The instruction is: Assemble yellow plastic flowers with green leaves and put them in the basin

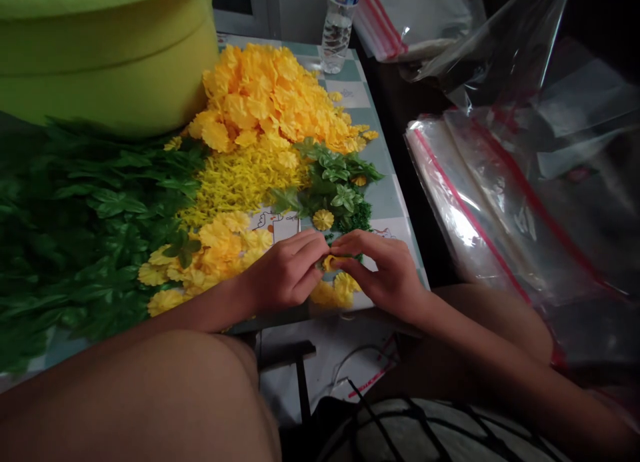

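My left hand (287, 270) and my right hand (387, 269) meet fingertip to fingertip above the table's near edge. A small yellow artificial flower (329, 263) is pinched between them; the left fingers hide part of it. Just under my hands lie loose yellow flowers (345, 285). Left of my left hand is a small heap of yellow petal pieces (220, 245) with a green leaf piece on it. Beyond my fingers sit green leaf pieces (340, 182) and a single yellow flower (323, 219).
A large orange-yellow petal pile (270, 95) and thin yellow-green pieces (235, 182) cover the table's middle. Dark green leaves (100, 215) spread left, below a lime-green tub (110, 62). A water bottle (337, 32) stands at the back. Clear plastic bags (480, 189) lie to the right.
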Tool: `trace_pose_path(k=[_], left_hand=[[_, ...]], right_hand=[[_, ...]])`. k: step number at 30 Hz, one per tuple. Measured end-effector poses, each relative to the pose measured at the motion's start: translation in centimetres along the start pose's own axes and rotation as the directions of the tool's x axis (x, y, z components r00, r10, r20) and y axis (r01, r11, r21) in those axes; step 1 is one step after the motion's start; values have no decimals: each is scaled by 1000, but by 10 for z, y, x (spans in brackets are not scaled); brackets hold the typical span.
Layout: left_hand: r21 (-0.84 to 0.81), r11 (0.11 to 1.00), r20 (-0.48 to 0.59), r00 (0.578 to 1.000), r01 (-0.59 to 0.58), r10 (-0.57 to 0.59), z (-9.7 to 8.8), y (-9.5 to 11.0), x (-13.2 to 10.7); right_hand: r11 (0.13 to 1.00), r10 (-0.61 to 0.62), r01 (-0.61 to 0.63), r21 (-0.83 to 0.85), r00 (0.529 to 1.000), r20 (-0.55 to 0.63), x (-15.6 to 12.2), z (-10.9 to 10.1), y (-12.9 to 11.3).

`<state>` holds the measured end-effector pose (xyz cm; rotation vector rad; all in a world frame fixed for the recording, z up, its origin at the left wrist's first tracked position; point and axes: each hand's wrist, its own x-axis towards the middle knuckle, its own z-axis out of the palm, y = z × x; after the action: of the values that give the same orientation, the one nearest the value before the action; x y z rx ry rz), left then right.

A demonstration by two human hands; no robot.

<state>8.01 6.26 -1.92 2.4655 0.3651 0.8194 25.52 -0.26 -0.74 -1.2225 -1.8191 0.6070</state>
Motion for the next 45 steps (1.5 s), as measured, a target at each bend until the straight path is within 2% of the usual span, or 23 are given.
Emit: trace_pose_path(k=[4, 6, 10, 14, 18, 25, 32, 37, 45], left_hand=[[-45, 998, -8, 999, 37, -37, 2, -1, -1], [-56, 996, -46, 997, 65, -68, 2, 0, -1], [-145, 976, -143, 972, 165, -185, 3, 3, 0], [-289, 921, -152, 937, 262, -314, 2, 6, 2], [-412, 855, -119, 912, 315, -393, 2, 7, 2], [-504, 823, -105, 927, 262, -359, 0, 5, -2], [-546, 774, -80, 900, 321, -429, -2, 9, -1], [-615, 700, -34, 875, 362, -482, -4, 10, -2], [-714, 603, -33, 843, 356, -537, -3, 12, 1]], right_hand=[[984, 132, -134, 118, 991, 26, 0, 1, 2], [966, 185, -186, 180, 983, 19, 0, 2, 2], [941, 237, -224, 255, 971, -18, 0, 2, 1], [935, 258, -232, 268, 964, -67, 1, 3, -2], [954, 229, -197, 226, 965, -125, -2, 6, -2], [963, 169, -124, 240, 970, -177, -6, 9, -1], [980, 51, -12, 198, 980, -193, -6, 9, -2], [987, -40, 71, 147, 979, -201, -6, 9, -4], [976, -125, 158, 147, 969, -214, -2, 5, -4]])
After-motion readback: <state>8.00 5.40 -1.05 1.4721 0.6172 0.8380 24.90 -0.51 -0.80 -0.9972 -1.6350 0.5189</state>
